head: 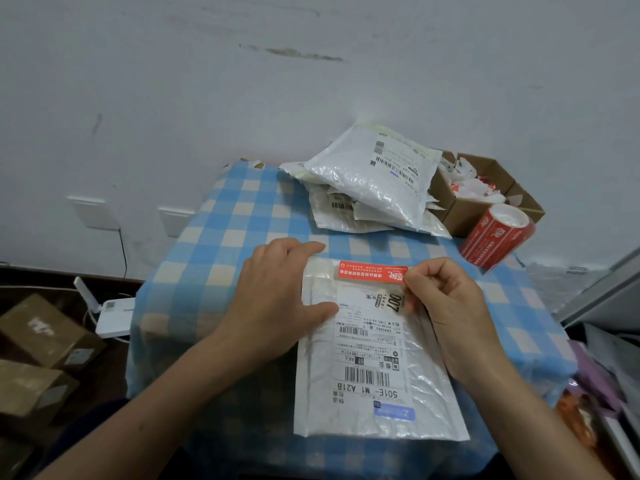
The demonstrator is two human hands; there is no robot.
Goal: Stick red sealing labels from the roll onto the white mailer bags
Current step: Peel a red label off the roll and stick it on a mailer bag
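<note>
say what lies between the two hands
Head view: the top of the white mailer bag, with the red label the right hand pinches.

On the table (214, 237), 1 mailer bag (374, 358) lies nearest, a label (370, 271) across its far end. Behind it sits a pile of bags (367, 181), with a box (460, 209) to the pile's right and the roll (495, 237) before the box.

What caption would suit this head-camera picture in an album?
Left hand steadies a white mailer bag while right hand pinches a red label at its top.
</note>
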